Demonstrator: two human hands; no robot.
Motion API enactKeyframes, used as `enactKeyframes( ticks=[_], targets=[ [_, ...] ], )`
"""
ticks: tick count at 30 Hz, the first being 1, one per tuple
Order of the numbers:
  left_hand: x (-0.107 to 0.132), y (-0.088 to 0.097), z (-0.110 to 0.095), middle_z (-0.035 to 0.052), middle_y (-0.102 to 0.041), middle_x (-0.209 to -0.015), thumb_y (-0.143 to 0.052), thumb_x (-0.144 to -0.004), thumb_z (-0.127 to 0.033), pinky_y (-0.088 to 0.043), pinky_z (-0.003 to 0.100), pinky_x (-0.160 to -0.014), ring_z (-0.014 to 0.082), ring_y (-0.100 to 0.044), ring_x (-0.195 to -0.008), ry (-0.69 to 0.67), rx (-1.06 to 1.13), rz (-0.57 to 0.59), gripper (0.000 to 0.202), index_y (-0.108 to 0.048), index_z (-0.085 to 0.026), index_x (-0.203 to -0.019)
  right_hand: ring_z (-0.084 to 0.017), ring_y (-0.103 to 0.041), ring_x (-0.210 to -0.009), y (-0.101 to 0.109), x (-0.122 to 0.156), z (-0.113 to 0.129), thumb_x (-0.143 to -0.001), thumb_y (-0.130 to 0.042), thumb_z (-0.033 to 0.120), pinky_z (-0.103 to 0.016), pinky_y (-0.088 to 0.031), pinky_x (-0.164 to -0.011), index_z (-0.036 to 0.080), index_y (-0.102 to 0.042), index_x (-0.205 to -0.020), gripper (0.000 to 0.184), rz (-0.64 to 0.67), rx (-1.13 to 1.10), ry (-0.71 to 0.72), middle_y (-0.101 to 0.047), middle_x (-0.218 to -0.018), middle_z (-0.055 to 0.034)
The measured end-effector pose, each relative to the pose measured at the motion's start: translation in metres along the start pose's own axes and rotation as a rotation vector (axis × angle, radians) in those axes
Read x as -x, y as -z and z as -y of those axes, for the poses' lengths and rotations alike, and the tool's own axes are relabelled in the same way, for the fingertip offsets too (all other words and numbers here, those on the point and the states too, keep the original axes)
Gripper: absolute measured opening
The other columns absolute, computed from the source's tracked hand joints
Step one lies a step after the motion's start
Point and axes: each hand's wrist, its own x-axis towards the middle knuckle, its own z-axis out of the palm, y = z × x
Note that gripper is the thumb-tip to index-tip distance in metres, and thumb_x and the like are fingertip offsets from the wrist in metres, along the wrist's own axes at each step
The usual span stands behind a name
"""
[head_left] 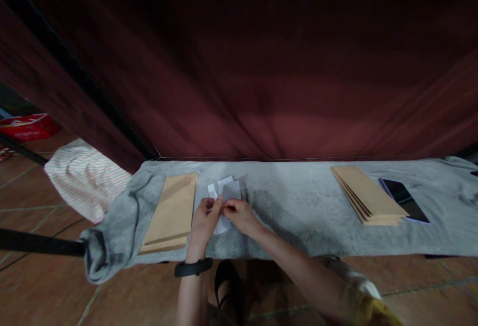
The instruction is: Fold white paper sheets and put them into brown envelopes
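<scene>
Cloth (298,206) spread grey across the lower frame as padding. Left envelope stack (172,214) and right envelope stack (368,194) squared aside, middle kept free. Left of centre, white paper (227,189) pinched flat by left hand (203,221) and right hand (241,215), fingertips closed on its near edge.

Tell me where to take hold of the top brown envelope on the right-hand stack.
Put the grip on the top envelope's near left corner, coming from the left. The envelope stack fans out in steps along that long edge, and a phone crowds its right side.
</scene>
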Motion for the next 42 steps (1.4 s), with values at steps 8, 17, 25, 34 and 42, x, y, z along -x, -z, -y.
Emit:
enactKeyframes(
  ticks=[8,17,25,34,42],
  targets=[
    [0.002,-0.011,-0.022,0.0123,-0.065,-0.118,-0.073,-0.068,-0.056,-0.052,0.032,-0.084,0.0221,-0.064,-0.104,-0.016,0.237,-0.037,0.068,-0.057,-0.017,-0.121,-0.011,-0.053,-0.063,0.035,0.039,0.012,-0.083,-0.062,0.017,-0.021,-0.037,-0.061,0.02,-0.06,-0.072,0.011,0.047,0.255,0.116,-0.062,-0.07,0.0047],
    [0.012,-0.027,-0.037,0.0,-0.065,-0.08,-0.074,-0.07,-0.049,-0.046,0.024,-0.063,0.013,-0.057,-0.069,-0.021,0.282,0.187,0.062,-0.065,-0.017,-0.122,-0.011,-0.056,-0.068,0.073,0.06,0.019,-0.087,-0.06,0.019,-0.021,-0.041,-0.065,0.021,-0.058,-0.076,0.012,0.061,0.235,0.201,-0.061,-0.073,0.0046],
    [0.008,-0.057,-0.038,0.0031,-0.069,-0.089,-0.074,-0.07,-0.047,-0.054,0.029,-0.07,0.0149,-0.064,-0.072,-0.005,0.435,0.268,0.042,-0.07,-0.017,-0.099,-0.016,-0.062,-0.08,0.111,0.071,0.025,-0.091,-0.058,0.015,-0.03,-0.041,-0.083,0.023,-0.06,-0.081,0.012,-0.055,0.735,0.397,-0.065,-0.081,0.0007],
    [0.001,-0.093,-0.022,0.0044,-0.07,-0.081,-0.067,-0.07,-0.046,-0.052,0.031,-0.073,0.0183,-0.064,-0.075,-0.064,0.332,0.155,0.038,-0.071,-0.016,-0.093,-0.02,-0.063,-0.091,0.133,0.078,0.006,-0.097,-0.054,0.019,-0.035,-0.041,-0.088,0.022,-0.063,-0.092,0.011,-0.102,0.789,0.355,-0.069,-0.091,-0.0032],
    [0.006,-0.1,-0.027,0.0001,-0.062,-0.069,-0.064,-0.067,-0.038,-0.048,0.028,-0.067,0.0155,-0.058,-0.067,-0.038,0.315,0.127,0.022,-0.065,-0.017,-0.076,-0.022,-0.063,-0.105,0.14,0.09,0.006,-0.1,-0.051,0.034,-0.039,-0.043,-0.096,0.022,-0.059,-0.121,0.025,-0.076,0.611,0.286,-0.07,-0.112,-0.0073]
  ],
)
